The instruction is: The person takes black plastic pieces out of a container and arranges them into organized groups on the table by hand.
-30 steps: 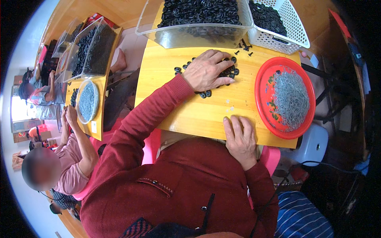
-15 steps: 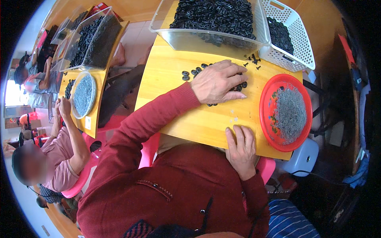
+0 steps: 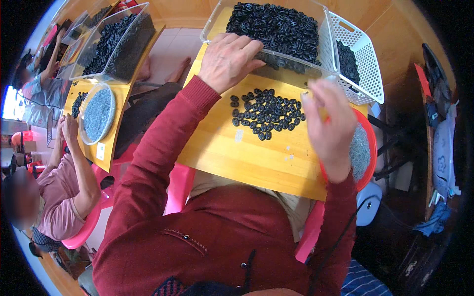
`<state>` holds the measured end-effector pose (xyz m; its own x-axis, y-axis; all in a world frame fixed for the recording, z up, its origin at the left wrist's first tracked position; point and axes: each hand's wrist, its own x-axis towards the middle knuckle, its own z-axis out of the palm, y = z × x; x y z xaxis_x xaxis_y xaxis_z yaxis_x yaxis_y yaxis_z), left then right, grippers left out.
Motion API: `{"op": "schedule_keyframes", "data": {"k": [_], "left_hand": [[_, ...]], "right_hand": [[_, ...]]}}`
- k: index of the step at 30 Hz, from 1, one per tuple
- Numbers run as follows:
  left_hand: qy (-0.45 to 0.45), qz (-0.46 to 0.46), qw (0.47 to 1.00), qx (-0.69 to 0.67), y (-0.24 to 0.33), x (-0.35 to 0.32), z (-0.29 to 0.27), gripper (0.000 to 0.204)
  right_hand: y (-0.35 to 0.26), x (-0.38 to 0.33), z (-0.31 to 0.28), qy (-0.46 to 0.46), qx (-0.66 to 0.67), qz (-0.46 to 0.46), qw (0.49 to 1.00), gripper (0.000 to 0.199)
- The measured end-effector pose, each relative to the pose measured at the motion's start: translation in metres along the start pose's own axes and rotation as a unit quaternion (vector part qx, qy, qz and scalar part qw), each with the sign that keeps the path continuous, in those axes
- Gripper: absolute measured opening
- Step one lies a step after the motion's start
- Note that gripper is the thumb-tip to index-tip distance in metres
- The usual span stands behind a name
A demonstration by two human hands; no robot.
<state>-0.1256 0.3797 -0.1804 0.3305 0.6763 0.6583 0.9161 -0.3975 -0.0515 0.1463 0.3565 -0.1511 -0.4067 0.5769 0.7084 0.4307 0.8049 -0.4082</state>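
Note:
My left hand [image 3: 231,60] is at the near left rim of a clear plastic bin [image 3: 291,61], its fingers bent over the rim and its thumb outside. Small black oval pieces [image 3: 274,25] fill much of that bin. In front of it, many similar black oval pieces [image 3: 269,113] lie spread in one layer on the yellow wooden table [image 3: 222,160]. My right hand [image 3: 332,128] is raised over the table's right side, fingers toward the bin. Motion smears its fingers, so whether it holds anything cannot be seen. It partly covers a red plate [image 3: 371,163] of thin silvery metal pieces [image 3: 360,150].
A white perforated basket [image 3: 368,64] of black pieces stands beside the bin. To the left, a co-worker [image 3: 66,187] sits at another table with a similar bin [image 3: 108,49] and a round tray [image 3: 83,129]. A pale blue stool [image 3: 369,202] stands at the right.
My left hand has moved from the black oval pieces up to the bin rim, uncovering them. My right hand has risen from the table's near edge toward the bin and red plate. The view has shifted slightly.

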Motion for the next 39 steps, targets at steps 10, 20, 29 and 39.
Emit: {"op": "schedule_keyframes", "data": {"k": [10,20,29,39], "left_hand": [[0.072,-0.019,0.997,-0.007,0.009,0.000,0.013,0.021],[0.103,-0.014,0.995,0.006,0.014,-0.004,0.015,0.020],[0.098,-0.024,0.995,0.004,0.011,-0.010,0.015,0.019],[0.094,-0.024,0.995,-0.001,0.012,-0.007,0.021,0.021]], "right_hand": [[0.129,0.133,0.074,-0.280,-0.137,0.108,0.944,0.055],[0.195,0.161,0.122,-0.448,-0.008,0.260,0.856,0.074],[0.150,0.149,0.145,-0.434,0.114,0.427,0.785,0.064],[0.124,0.148,0.142,-0.457,0.302,0.504,0.667,0.054]]}}
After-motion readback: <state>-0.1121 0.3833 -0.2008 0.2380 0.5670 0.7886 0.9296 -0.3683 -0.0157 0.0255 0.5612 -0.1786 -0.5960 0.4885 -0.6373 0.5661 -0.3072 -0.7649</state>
